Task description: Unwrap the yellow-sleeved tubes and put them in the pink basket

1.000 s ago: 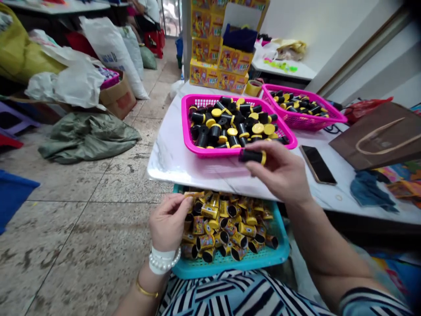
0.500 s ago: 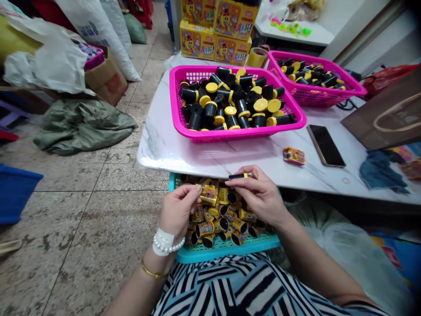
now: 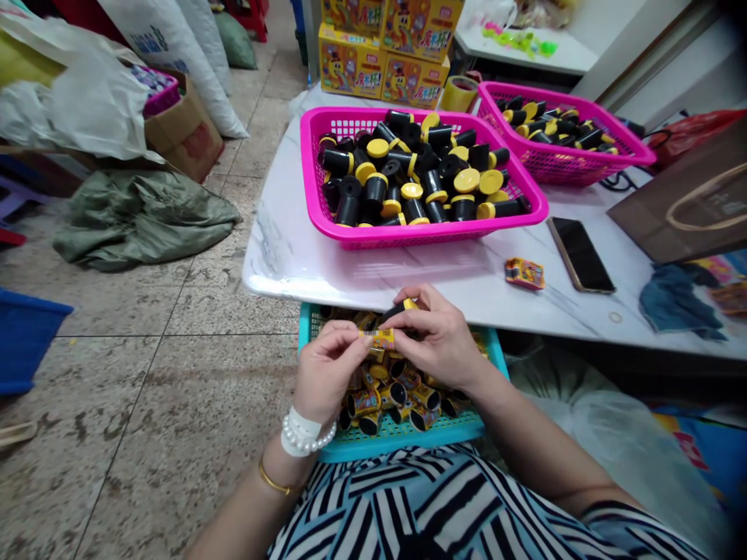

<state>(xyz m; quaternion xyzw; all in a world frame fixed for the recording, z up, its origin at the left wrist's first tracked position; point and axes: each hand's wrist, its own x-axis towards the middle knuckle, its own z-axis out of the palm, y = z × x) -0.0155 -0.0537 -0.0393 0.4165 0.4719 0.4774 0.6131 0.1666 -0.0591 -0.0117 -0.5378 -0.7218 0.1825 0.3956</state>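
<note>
Between thumb and fingers, my left hand (image 3: 327,365) pinches a small yellow printed label (image 3: 378,339). My right hand (image 3: 440,334) is closed on a small black canister with a yellow lid (image 3: 400,311), its thumb and a finger also at the label's right end. The canister is just above the label; whether they touch I cannot tell. Below both hands is a turquoise basket (image 3: 408,446) holding many canisters wrapped in yellow printed labels (image 3: 365,402). A pink basket (image 3: 426,233) of black canisters with yellow lids stands on the table beyond.
On the white marbled table (image 3: 344,276) lie a bundle of printed labels (image 3: 524,273) and a phone (image 3: 580,254). A second pink basket (image 3: 583,173), yellow boxes (image 3: 350,66) and a brown paper bag (image 3: 689,206) stand farther back. A green sack (image 3: 145,218) lies on the floor at left.
My hands have come together over the turquoise basket. My right hand moved left with the canister, now tilted, and its fingers have reached the label in my left hand.
</note>
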